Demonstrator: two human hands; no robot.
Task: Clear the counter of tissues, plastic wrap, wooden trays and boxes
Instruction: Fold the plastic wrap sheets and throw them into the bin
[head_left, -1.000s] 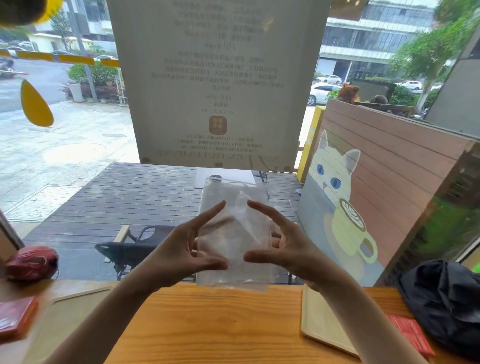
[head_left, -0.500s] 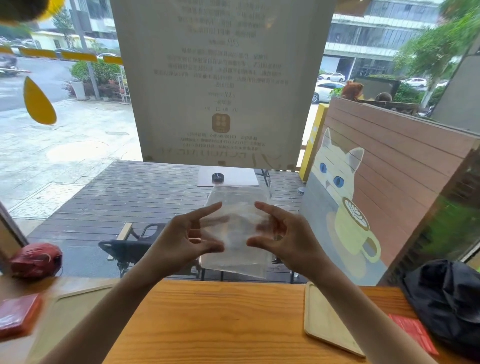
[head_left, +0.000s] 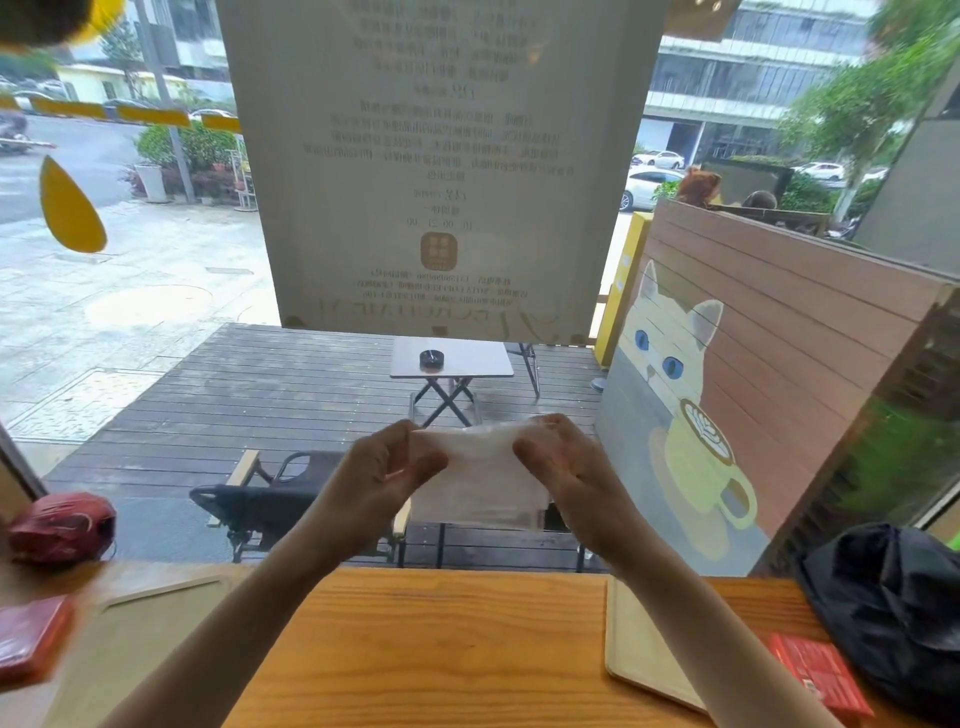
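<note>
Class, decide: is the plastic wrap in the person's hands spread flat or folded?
Folded, partly. The plastic wrap is doubled over along its top edge between the left hand and right hand.

Left hand (head_left: 384, 467) and right hand (head_left: 563, 467) pinch clear plastic wrap (head_left: 483, 478) above the wooden counter (head_left: 441, 649)

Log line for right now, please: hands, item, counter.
left hand: gripping plastic wrap | right hand: gripping same wrap | wrap: held above counter | on counter: wooden tray, red box

Blurred red box (head_left: 31, 636), cut off left
</note>
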